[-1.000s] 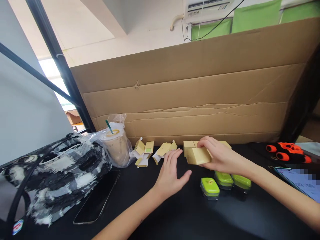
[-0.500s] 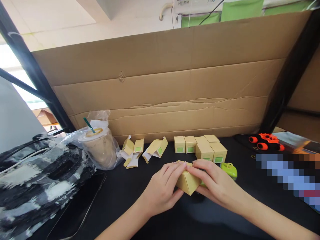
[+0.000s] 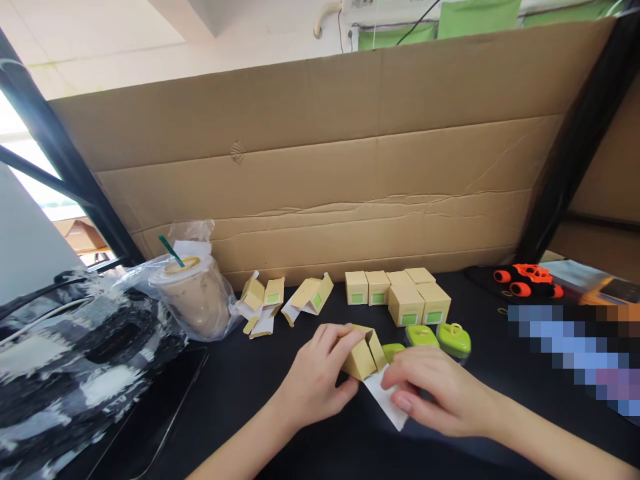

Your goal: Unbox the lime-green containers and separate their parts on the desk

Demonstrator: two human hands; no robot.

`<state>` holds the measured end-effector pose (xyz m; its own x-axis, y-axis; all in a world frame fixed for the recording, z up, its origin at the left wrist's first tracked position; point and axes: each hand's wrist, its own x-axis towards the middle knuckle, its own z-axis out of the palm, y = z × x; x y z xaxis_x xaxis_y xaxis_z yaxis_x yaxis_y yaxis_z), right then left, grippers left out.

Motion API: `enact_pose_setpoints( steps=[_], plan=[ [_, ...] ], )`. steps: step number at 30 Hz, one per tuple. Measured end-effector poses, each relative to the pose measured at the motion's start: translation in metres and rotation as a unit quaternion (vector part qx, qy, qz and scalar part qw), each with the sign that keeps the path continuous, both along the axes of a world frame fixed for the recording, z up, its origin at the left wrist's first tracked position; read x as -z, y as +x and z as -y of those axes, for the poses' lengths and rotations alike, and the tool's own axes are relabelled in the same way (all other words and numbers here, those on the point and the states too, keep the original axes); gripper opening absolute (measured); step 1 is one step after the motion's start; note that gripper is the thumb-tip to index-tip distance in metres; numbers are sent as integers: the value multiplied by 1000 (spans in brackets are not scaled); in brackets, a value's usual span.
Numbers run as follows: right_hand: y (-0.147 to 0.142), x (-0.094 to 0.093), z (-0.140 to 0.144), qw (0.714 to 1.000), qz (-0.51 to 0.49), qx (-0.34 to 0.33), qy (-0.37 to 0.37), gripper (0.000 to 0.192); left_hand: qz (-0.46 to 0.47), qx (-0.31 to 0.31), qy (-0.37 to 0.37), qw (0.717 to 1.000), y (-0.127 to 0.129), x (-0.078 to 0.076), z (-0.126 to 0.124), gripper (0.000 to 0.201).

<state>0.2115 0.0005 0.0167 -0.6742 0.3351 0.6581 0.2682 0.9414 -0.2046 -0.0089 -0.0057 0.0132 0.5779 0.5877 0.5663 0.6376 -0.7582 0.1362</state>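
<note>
A single head-worn view is directed forward and slightly down from the near side of the tabletop (image 3: 345, 450). The left hand (image 3: 320, 377) and right hand (image 3: 445, 393) are covered at close range; the cardboard panel (image 3: 320, 180) is faced beyond.

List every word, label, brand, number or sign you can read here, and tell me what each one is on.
None can be read.
Green labels on the closed boxes: too small.
Green labels on the opened boxes: too small.
Pixelated patch at the right: blurred out.
Open box in the left hand: no legible print on the sides in view.
</note>
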Motion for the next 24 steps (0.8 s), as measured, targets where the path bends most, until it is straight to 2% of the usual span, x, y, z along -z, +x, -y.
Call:
enact_pose_setpoints(
  steps=[2,3,5,11,16,21,24],
  plan=[
    [-2,3,2,995,14,19,-94,21,4,1,33,999,-1,0,-1,56],
    [-2,5,2,992,12,41,-118,21,1,5,53,999,-1,0,-1,54],
    [-3,7,1,990,-2,86,-113,22,-14,9,90,996,-1,-1,-2,48],
    [-4,1,-1,991,36,108,72,31,-70,18,153,986,0,-3,0,14],
    [-5,2,-4,982,9,165,94,18,-110,27,229,967,1,-4,-1,14],
    [2,-3,-7,956,58,186,219,20,-75,2,223,972,-5,-3,-3,10],
    [2,-4,-8,944,76,205,248,17,-71,22,248,966,-9,-4,-4,13]
  ],
)
